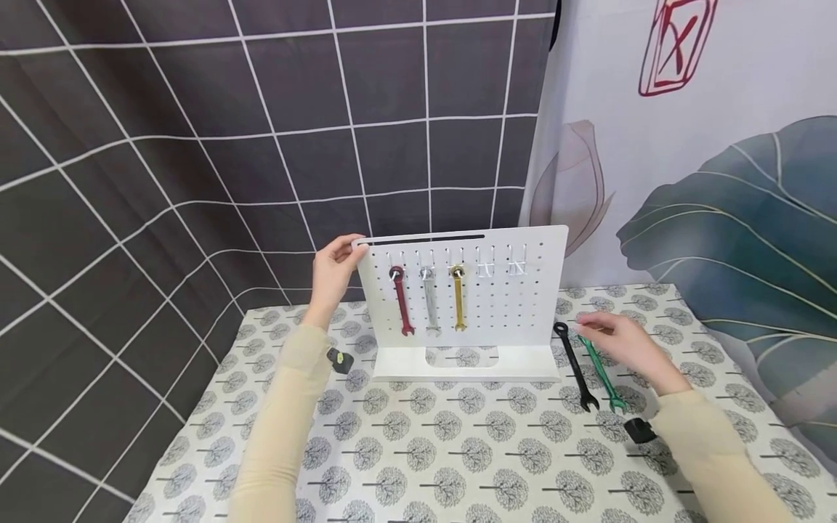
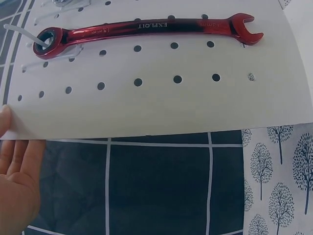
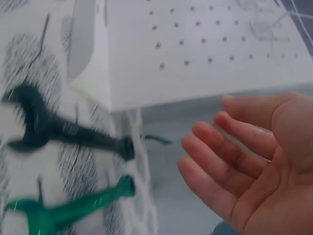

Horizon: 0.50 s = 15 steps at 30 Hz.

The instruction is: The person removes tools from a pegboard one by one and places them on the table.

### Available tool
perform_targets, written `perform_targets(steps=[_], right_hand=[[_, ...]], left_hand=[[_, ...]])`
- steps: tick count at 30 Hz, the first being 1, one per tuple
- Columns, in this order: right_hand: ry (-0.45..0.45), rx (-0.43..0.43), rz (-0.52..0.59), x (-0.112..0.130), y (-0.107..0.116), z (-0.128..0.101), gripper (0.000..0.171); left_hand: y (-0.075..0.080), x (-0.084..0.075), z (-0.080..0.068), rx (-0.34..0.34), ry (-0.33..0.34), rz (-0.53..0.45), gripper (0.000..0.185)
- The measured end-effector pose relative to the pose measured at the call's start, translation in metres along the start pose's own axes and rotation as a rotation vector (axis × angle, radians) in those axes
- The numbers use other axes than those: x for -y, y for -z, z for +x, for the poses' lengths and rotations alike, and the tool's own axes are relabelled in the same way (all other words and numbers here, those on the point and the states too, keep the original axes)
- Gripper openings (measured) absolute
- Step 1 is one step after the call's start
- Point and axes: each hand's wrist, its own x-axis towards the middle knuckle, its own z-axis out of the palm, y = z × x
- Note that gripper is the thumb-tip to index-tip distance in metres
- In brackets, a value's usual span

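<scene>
Two wrenches, black wrench (image 1: 575, 366) and green wrench (image 1: 602, 373), lie right of the pegboard (image 1: 516, 305), beneath the right hand (image 1: 624, 345) with relaxed, empty fingers; the left hand (image 1: 332, 272) grips the board's far-left corner, and a careless tug could tip it, shaking the red wrench (image 1: 400, 299) off.

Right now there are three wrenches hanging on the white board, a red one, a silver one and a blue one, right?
Nearly. The third hanging wrench is gold, not blue, as the head view shows. The red wrench and the silver wrench do hang beside it on the white board.
</scene>
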Motion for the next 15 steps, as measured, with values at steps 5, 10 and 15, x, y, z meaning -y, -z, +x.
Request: perform_targets(steps=[5, 10, 15], right_hand=[[0.024, -0.003, 0.005, 0.022, -0.009, 0.010, 0.042], [0.055, 0.001, 0.070, 0.040, -0.021, 0.018, 0.040], [0.094, -0.008, 0.106, 0.047, -0.033, 0.026, 0.038]], left_hand=[[0.000, -0.018, -0.008, 0.009, -0.002, 0.020, 0.027], [0.000, -0.021, -0.010, 0.008, 0.002, 0.023, 0.027], [0.000, -0.020, -0.008, 0.007, -0.005, 0.010, 0.026]])
